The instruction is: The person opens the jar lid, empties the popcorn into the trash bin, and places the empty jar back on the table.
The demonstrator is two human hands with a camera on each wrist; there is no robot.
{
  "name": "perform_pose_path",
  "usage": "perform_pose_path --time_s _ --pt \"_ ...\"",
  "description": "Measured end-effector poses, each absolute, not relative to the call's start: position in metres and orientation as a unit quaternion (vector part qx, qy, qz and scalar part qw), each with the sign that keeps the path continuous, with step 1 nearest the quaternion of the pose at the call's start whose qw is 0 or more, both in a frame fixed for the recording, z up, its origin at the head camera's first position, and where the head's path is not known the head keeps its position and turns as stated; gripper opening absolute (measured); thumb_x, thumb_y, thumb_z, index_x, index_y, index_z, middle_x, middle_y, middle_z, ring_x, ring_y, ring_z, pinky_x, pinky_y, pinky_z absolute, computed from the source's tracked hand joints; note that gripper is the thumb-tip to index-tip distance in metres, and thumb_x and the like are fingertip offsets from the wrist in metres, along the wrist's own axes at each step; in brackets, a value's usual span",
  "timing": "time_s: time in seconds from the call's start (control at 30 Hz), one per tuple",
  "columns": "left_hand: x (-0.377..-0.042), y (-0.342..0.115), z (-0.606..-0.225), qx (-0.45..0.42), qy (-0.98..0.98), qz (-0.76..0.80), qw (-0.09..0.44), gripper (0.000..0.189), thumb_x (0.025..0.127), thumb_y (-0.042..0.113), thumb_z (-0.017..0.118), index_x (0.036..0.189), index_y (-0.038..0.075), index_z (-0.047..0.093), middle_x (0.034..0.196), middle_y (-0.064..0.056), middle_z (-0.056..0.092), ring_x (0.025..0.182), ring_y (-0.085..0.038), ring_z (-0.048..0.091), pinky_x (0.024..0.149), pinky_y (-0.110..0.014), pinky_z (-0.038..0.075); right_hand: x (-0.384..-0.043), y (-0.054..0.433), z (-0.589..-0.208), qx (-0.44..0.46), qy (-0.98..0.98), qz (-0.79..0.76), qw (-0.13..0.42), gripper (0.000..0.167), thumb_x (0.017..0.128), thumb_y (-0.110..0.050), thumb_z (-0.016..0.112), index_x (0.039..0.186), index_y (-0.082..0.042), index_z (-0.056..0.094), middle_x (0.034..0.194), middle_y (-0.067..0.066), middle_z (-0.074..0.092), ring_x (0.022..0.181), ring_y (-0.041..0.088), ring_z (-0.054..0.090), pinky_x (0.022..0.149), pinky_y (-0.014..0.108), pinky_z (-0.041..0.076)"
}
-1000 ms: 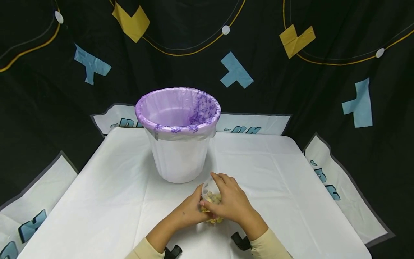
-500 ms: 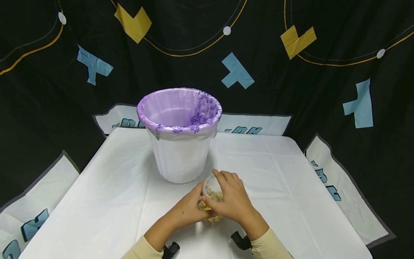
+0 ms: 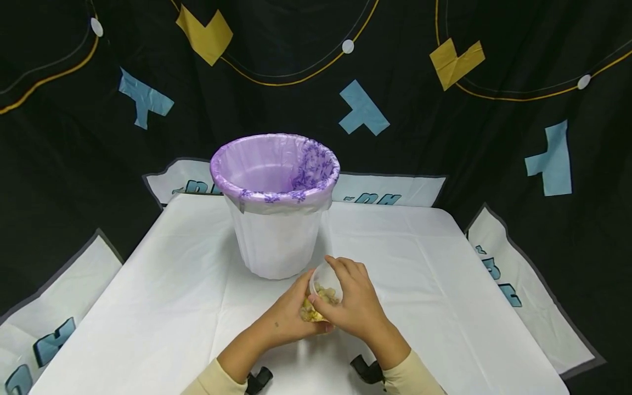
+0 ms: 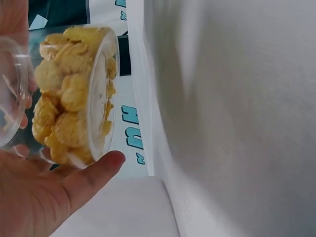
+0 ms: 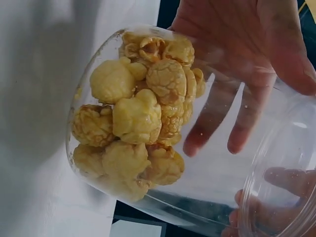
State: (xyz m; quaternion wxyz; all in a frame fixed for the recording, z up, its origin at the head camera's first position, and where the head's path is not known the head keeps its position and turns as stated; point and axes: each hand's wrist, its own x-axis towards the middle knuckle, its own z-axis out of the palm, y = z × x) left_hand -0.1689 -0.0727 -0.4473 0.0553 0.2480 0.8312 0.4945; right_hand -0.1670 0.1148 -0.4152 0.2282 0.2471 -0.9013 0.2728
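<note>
Jar (image 3: 326,280) gripped by both hands over desk (image 3: 148,312)

Left panel (image 3: 74,291), far left: white, creased fabric with a dark border and blue lettering.

Bin (image 3: 278,241): white, round, tapered toward its base, standing upright on the desk. Its liner (image 3: 257,170) is thin, glossy purple film, folded over the rim, with a darker floral print on the inner right wall.

Left hand (image 3: 286,318): fingers curled round the left side of the jar. The left wrist view shows one finger extended beside the base.

Jar position: between the hands, nearer the wearer than the bin and slightly to its right. Body clear, smooth and cylindrical, with a round rim. Whether a clear lid covers the mouth cannot be told. Popcorn pieces (image 5: 133,118) occupy the lower part: rounded, knobbly, cracked on the surface, pale yellow to caramel brown.

Right hand (image 3: 357,307): thumb and fingers curved round the upper part of the jar, gripping it.

Right panel (image 3: 528,296), far right: matching white fabric.

Change from one second earlier: popcorn pieces then visible below the left hand now show above its fingers. Right fingertips sit slightly higher in the head view. Bin position on the desk is unchanged.
</note>
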Motion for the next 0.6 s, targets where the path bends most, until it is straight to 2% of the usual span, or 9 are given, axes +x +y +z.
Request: perform_pose_path --time_s 0.13,0.3,0.47,0.6 --pt "-0.169 -0.069 -0.446 0.235 0.841 0.486 0.035 0.120 0.065 0.059 0.087 0.158 0.025 0.020 0.151 -0.003 0.041 0.132 -0.021 0.047 0.110 -0.050 0.040 -0.165 0.113 -0.415 0.234 -0.898 0.294 0.228 0.071 0.080 -0.046 0.074 0.138 -0.009 0.058 0.132 0.014 0.059 0.114 0.031 0.052 0.094 0.051 0.050" --pt "-0.167 -0.066 -0.446 0.218 0.877 0.429 -0.015 0.125 0.059 0.068 0.085 0.156 0.018 0.025 0.150 -0.002 0.044 0.132 -0.021 0.048 0.109 -0.048 0.043 -0.160 0.110 -0.417 0.217 -0.900 0.316 0.205 0.072 0.085 -0.049 0.071 0.143 -0.011 0.054 0.136 0.014 0.055 0.122 0.031 0.052 0.098 0.053 0.049" --pt "-0.165 -0.067 -0.441 0.214 0.885 0.413 -0.013 0.116 0.058 0.057 0.090 0.152 0.019 0.034 0.136 0.004 0.055 0.118 -0.015 0.056 0.100 -0.042 0.049 -0.155 0.109 -0.418 0.214 -0.902 0.327 0.183 0.074 0.086 -0.050 0.068 0.147 -0.011 0.050 0.138 0.013 0.053 0.127 0.031 0.052 0.099 0.055 0.049" --pt "-0.166 -0.072 -0.440 0.229 0.877 0.421 0.005 0.112 0.057 0.051 0.092 0.150 0.019 0.038 0.127 0.006 0.058 0.109 -0.011 0.057 0.094 -0.039 0.052 -0.151 0.108 -0.424 0.222 -0.895 0.332 0.201 0.073 0.082 -0.046 0.072 0.144 -0.011 0.053 0.136 0.011 0.054 0.125 0.028 0.053 0.096 0.053 0.051"
